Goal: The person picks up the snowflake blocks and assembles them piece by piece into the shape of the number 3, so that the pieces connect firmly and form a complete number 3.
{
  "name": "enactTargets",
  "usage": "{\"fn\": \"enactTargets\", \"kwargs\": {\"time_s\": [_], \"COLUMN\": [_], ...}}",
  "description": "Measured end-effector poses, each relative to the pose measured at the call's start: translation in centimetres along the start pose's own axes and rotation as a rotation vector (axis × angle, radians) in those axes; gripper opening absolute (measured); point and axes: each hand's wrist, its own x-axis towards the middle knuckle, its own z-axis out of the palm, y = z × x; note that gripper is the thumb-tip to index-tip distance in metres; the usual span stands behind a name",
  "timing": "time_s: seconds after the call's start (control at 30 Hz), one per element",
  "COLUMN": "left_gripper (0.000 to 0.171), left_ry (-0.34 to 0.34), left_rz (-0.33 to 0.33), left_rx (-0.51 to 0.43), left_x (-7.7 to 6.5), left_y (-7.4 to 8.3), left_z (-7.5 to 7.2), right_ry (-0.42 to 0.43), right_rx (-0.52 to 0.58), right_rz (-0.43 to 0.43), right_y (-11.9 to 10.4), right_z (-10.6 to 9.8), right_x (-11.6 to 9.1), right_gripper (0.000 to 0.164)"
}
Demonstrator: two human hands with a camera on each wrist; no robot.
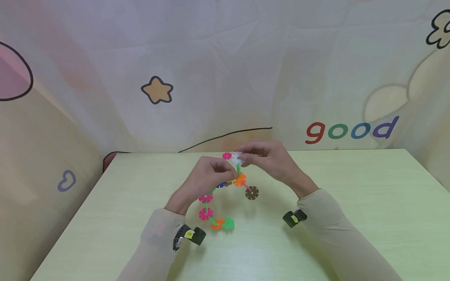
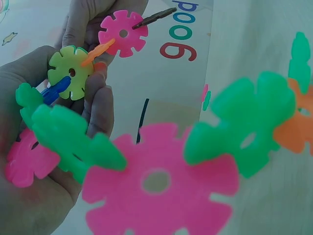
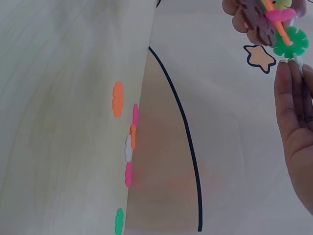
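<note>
A chain of slotted, flower-shaped plastic discs hangs from my left hand (image 1: 211, 175), whose thumb and fingers pinch it near a yellow-green disc (image 2: 71, 73). Pink discs (image 1: 206, 214), an orange disc (image 1: 218, 224) and a green end disc (image 1: 229, 223) curve down below the hand. On the other side, an orange disc (image 1: 240, 179) links through a pink one, seen edge-on, to a brown disc (image 1: 252, 192). My right hand (image 1: 268, 158) pinches a white disc (image 1: 237, 158) between thumb and fingers, at the top of a green disc (image 3: 290, 43) that rises from the chain.
Loose discs lie along the table's back edge, among them an orange disc (image 3: 118, 99), a white disc (image 3: 128, 148) and a green disc (image 3: 119, 221). Behind the pale table (image 1: 351, 218) hangs a printed cloth (image 1: 218, 78). Each wrist wears a small black camera (image 1: 295, 217).
</note>
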Motion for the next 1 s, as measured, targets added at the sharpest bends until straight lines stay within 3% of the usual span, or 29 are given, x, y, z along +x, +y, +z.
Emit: {"fn": "enactTargets", "kwargs": {"time_s": [0.37,0.57,0.77,1.0], "left_gripper": [0.009,0.011,0.017,0.020], "left_ry": [-0.014,-0.006,0.048,0.124], "left_rz": [0.045,-0.016,-0.048,-0.028], "left_rx": [-0.016,-0.068,-0.086,-0.123], "left_x": [0.03,0.16,0.22,0.30], "left_y": [-0.47,-0.67,-0.75,-0.80], "left_z": [-0.08,-0.02,0.02,-0.02], "right_ry": [-0.029,0.015,0.085,0.092], "right_rx": [0.018,0.020,0.011,-0.114], "right_rz": [0.024,0.037,0.083,0.108], "right_y": [0.36,0.35,-0.03,-0.34], "right_z": [-0.03,0.11,0.39,0.08], "right_x": [-0.14,-0.14,0.02,0.13], "right_gripper": [0.023,0.026,0.020,0.018]}}
